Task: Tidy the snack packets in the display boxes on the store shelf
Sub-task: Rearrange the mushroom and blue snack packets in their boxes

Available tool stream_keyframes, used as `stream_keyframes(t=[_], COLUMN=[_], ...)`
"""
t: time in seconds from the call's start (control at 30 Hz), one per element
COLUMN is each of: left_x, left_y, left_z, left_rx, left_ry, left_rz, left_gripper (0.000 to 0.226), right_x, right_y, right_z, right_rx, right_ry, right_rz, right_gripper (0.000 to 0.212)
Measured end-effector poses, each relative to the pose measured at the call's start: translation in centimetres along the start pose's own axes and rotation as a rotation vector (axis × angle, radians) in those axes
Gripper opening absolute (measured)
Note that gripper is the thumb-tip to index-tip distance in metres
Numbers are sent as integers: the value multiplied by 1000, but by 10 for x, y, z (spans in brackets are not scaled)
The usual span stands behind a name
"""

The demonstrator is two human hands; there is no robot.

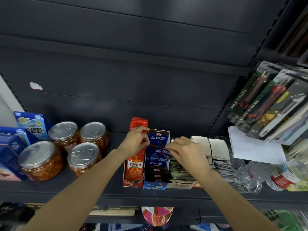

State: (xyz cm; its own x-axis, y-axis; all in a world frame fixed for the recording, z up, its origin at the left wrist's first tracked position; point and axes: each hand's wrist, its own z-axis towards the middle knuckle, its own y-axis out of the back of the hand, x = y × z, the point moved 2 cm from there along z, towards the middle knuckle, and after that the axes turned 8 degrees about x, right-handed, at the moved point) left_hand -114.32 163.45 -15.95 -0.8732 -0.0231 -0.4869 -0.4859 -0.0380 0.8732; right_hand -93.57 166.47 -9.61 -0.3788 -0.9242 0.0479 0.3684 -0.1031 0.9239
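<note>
left hand (135,140) fingers curled, pinching the tops of the red packets (139,125) at the back of the red display box (133,170). right hand (183,149) pinching the upper edge of a dark blue packet (164,151) in the blue display box (155,184), which touches the red box on its right side.

handling, judged: packets look light, thin, glossy foil; likely slippery and floppy, so best taken at the stiff top seam, several pinched together. boxes are thin card, open-fronted; would probably buckle if squeezed.

largest first: dark metal shelf (108,189) carries everything, with a dark back panel (116,80) behind the red box. left of the red box, four clear jars (83,157) with metal lids; further left, blue cartons (31,124). right of the blue box, more packet boxes, partly hidden by the right forearm, then hanging utility-knife cards (260,99). lighting is dim.
</note>
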Motion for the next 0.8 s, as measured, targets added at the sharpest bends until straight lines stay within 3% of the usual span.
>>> stream_keyframes(t=[0.13,0.23,0.33,0.47,0.7,0.8], left_x=[-1,-1,-2,-4,-5,-5], left_y=[-1,-1,1,2,1,2], left_z=[0,0,-1,-2,-2,-3], left_rx=[-7,-1,6,21,3,7], left_ry=[9,3,12,19,32,28], left_rz=[-14,-14,-8,1,0,-11], left_gripper=[6,6,6,7,7,6], right_x=[2,11,9,2,12,10], right_y=[-10,-23,-36,-40,-56,-59], right_z=[-1,-2,0,10,22,19], right_rx=[106,351,569,530,609,614], right_ry=[17,8,-112,-219,-232,-254], right_rz=[-32,-55,8,85,-98,-42], right_gripper=[24,18,29,30,26,28])
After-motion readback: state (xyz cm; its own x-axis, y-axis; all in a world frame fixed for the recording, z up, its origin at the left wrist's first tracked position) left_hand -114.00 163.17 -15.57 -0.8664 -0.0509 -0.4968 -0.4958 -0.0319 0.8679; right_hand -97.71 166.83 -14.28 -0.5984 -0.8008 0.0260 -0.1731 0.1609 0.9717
